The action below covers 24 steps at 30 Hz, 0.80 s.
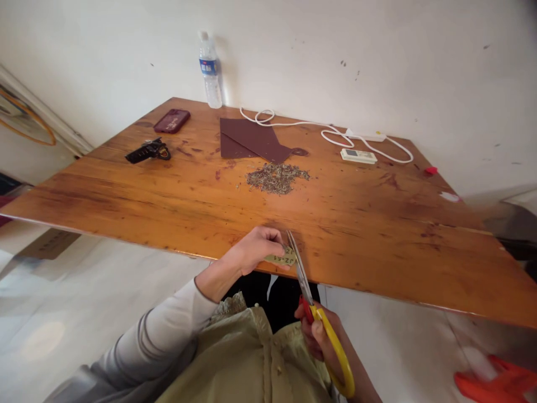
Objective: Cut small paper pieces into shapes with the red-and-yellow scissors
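Note:
My left hand pinches a small tan paper tag with dark writing at the near edge of the wooden table. My right hand grips yellow-handled scissors, its fingers through the loops. The metal blades point away from me and meet the right end of the tag. A pile of small cut scraps lies in the middle of the table. Behind it lie dark brown sheets.
At the back stand a water bottle, a red phone, a black tool, a white cable with a power strip and a white remote. An orange object lies on the floor at right.

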Motion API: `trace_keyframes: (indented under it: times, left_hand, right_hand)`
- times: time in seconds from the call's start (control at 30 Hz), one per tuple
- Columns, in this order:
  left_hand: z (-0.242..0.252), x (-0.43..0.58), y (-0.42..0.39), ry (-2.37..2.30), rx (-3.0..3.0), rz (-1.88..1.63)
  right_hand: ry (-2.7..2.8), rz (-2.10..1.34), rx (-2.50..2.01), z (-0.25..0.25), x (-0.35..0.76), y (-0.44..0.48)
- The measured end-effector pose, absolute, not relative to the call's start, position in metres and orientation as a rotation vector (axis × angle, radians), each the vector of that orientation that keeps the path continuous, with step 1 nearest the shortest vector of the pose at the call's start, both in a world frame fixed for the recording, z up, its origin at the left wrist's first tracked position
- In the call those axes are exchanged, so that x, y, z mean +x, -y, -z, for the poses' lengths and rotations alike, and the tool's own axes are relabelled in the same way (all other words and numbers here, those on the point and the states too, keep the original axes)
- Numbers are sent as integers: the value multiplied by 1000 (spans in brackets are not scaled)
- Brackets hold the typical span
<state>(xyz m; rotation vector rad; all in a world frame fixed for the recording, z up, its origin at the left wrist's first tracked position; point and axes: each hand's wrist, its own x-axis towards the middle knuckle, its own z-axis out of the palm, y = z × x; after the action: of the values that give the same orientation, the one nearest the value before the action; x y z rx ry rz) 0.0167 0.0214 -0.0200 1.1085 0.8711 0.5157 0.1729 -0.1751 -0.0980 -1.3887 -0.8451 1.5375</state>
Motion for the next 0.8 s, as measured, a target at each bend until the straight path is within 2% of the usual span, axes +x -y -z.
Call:
trace_keyframes:
  times: [0.23, 0.47, 0.8]
  left_hand:
    - [19, 19, -28, -753, 1018, -370]
    - [20, 21, -29, -761, 960, -367]
    - [20, 21, -31, -756, 972, -344]
  right_hand:
    - [864, -1545, -1228, 99, 171, 174]
    - [887, -1432, -1362, 105, 181, 171]
    - [811, -1521, -1389, 93, 182, 179]
